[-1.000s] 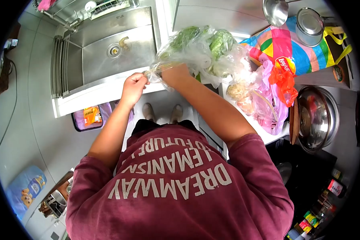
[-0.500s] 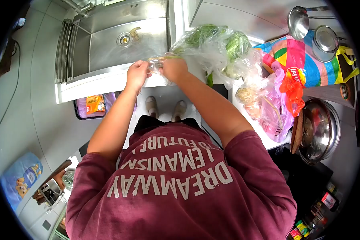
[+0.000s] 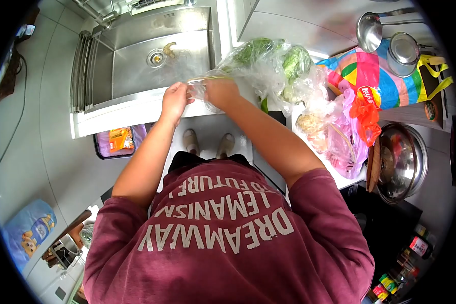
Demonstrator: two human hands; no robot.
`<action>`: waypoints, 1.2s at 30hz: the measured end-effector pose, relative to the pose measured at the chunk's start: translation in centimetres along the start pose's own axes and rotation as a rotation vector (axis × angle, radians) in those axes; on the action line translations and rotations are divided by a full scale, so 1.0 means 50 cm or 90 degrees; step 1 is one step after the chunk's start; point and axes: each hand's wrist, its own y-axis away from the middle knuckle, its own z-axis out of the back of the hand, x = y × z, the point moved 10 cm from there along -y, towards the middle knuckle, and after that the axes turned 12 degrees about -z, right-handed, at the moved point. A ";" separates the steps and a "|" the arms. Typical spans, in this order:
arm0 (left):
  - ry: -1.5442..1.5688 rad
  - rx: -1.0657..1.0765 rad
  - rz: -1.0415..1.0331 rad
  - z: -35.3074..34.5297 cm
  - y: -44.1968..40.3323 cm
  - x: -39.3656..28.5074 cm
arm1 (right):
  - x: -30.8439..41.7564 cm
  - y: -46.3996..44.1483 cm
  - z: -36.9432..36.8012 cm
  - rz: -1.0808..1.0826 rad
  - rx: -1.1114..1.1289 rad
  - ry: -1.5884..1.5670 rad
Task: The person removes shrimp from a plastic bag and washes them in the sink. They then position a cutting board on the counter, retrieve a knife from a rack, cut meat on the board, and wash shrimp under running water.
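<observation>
At the sink's front edge, my left hand (image 3: 175,101) is closed in a pinch on the left end of a clear plastic zip bag (image 3: 197,90) with a yellowish strip along its top. My right hand (image 3: 222,93) is at the bag's other side; the plastic and the back of the hand hide its fingers. Right beyond it lies a clear plastic bag of leafy greens (image 3: 253,53), beside a pale green vegetable (image 3: 296,63) in thin plastic.
The steel sink (image 3: 121,66) has a scrap near its drain. On the right are a pink bag (image 3: 357,152), a red bag (image 3: 365,119), a colourful shopping bag (image 3: 377,76), hanging ladles (image 3: 369,31) and a steel lid (image 3: 397,162). A bin (image 3: 100,147) stands below the sink.
The view has shifted, so the sink and vegetables appear further right than a second ago. Both hands have stayed at the small clear bag, whose yellowish strip now stretches between them.
</observation>
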 end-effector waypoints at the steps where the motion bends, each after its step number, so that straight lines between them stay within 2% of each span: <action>1: 0.011 0.004 0.000 -0.002 -0.001 0.000 | 0.000 0.004 0.003 0.004 0.006 0.008; 5: 0.024 0.008 -0.023 -0.028 0.003 -0.033 | 0.015 0.034 0.047 0.011 -0.007 -0.004; 12: -0.012 0.033 -0.046 -0.050 -0.002 -0.066 | 0.074 0.128 0.251 -0.012 -0.087 -0.017; 15: -0.009 0.028 -0.038 -0.042 -0.001 -0.071 | 0.047 0.141 0.373 0.075 -0.238 -0.268; 16: -0.004 0.020 -0.029 -0.034 0.004 -0.070 | 0.006 0.122 0.378 0.024 -0.189 -0.404; 18: 0.006 0.020 -0.025 -0.014 0.014 -0.068 | -0.066 0.076 0.367 -0.082 -0.079 -0.672; 21: 0.029 0.016 -0.020 0.009 0.033 -0.059 | -0.120 0.003 0.318 -0.207 -0.017 -0.902; 27: 0.105 0.027 -0.003 0.040 0.054 -0.033 | -0.092 -0.170 0.151 -0.294 0.072 -0.902; 30: 0.128 0.023 0.017 0.041 0.055 -0.037 | -0.117 -0.201 0.088 -0.412 0.051 -0.733; 31: 0.132 0.029 0.012 0.041 0.051 -0.038 | -0.119 -0.209 0.088 -0.369 0.009 -0.624; 34: 0.125 0.074 0.002 0.036 0.043 -0.052 | -0.024 -0.128 0.138 -0.036 0.084 -0.402; 36: 0.132 0.134 -0.014 0.020 0.042 -0.079 | 0.054 -0.032 0.230 0.220 0.015 -0.352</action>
